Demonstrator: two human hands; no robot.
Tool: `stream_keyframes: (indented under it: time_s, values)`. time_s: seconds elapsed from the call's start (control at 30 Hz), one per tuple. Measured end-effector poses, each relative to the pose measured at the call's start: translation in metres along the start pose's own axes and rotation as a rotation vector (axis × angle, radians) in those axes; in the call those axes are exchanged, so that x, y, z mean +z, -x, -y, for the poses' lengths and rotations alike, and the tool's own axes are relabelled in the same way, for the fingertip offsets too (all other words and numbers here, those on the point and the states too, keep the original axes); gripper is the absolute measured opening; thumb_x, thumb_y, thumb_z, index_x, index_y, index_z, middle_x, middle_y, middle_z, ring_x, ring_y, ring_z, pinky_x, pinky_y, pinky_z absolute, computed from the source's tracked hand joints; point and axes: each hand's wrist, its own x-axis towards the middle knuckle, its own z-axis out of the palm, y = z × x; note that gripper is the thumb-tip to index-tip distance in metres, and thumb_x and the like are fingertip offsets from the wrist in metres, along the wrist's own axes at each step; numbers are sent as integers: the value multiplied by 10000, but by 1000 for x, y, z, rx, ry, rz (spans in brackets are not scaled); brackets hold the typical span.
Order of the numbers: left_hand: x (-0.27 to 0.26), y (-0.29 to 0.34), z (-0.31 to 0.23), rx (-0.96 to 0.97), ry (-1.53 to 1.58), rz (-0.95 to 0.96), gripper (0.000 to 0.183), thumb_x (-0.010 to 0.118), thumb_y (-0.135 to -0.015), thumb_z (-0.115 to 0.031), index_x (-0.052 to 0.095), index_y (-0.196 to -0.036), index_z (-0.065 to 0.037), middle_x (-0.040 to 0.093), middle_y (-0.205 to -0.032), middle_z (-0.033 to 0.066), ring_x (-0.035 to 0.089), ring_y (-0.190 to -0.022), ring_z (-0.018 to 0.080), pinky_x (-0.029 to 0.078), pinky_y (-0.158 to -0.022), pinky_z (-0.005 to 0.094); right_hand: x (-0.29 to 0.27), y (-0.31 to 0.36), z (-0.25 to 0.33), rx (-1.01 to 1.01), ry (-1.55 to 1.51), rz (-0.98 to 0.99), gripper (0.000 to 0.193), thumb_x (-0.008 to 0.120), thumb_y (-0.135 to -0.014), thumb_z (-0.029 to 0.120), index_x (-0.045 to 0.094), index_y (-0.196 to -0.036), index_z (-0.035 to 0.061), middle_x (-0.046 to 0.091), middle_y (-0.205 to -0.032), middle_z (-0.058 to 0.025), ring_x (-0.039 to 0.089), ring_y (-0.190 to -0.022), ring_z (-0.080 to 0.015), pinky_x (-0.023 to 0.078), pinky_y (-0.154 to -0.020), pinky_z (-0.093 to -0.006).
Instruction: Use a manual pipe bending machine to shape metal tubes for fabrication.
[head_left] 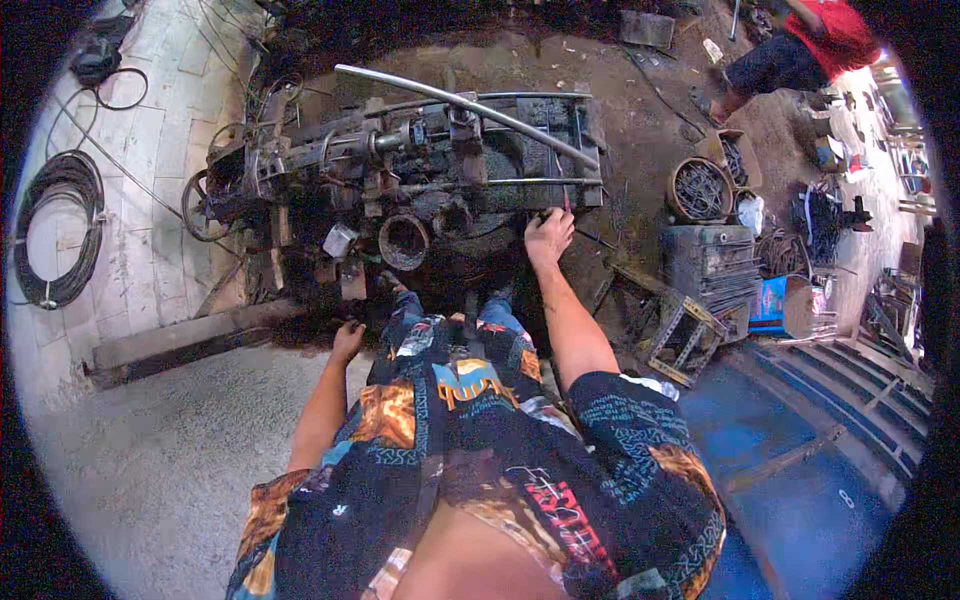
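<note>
My right hand (550, 238) is closed at the near right end of a long, greasy machine (490, 165). A thin, red-tipped thing (567, 203) sticks up from its fingers, too small to name. Across the top of the machine a bright metal bar (470, 107) lies at a slant, its right end just beyond that hand. My left hand (347, 342) hangs low beside my body, below the machine's near side. Its fingers are curled and dark, and whether they hold anything is hidden. Between the hands, a round metal cup (404, 242) faces me on the machine's near side.
A handwheel (200, 206) juts from the machine's left end. At right stand a dark metal cabinet (708, 270), a bucket of metal pieces (701, 190) and a slotted angle-iron frame (685, 340). Coiled cable (60, 228) lies far left. A person in red (815, 45) is at the far right.
</note>
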Motion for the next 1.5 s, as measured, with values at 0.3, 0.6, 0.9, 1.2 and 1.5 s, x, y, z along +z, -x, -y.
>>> stream_keyframes:
  time_s: [0.3, 0.6, 0.9, 1.2, 1.5]
  values:
    - [-40, 14, 28, -67, 74, 3, 575, 639, -872, -374, 567, -1255, 49, 627, -1209, 224, 602, -1139, 314, 444, -985, 368, 20, -3, -11, -60, -345, -119, 344, 523, -762, -2, 467, -1097, -56, 509, -1081, -304, 517, -993, -481, 427, -890, -504]
    - [-66, -82, 41, -19, -5, 0, 505, 658, -841, -405, 647, -1170, -22, 671, -1110, 210, 636, -1077, 327, 478, -932, 385, -42, 120, -15, 225, -136, 136, 337, 489, -959, 149, 530, -1262, 8, 635, -1096, -256, 611, -939, -444, 471, -787, -490]
    - [-177, -149, 37, 246, 43, 60, 445, 615, -877, -357, 616, -1177, -30, 653, -1108, 227, 624, -1064, 361, 495, -890, 417, -43, 232, 29, 323, 95, -43, 243, 559, -935, 136, 594, -1106, -33, 663, -937, -190, 625, -892, -306, 483, -811, -394]
    - [-375, -173, 20, 336, 196, -178, 382, 609, -909, -335, 655, -1088, 0, 698, -944, 177, 670, -903, 343, 532, -770, 401, -28, 236, 259, -71, -121, 230, 251, 579, -934, 99, 600, -1161, -5, 648, -986, -80, 582, -790, -148, 478, -722, -289]
    - [-503, -298, -9, 581, 167, -1036, 477, 548, -956, -328, 496, -1322, -27, 531, -1278, 212, 515, -1177, 381, 441, -980, 449, 63, 215, 491, -102, -359, 696, 288, 549, -933, 101, 593, -1208, 27, 536, -730, 13, 494, -587, -70, 412, -505, -239]
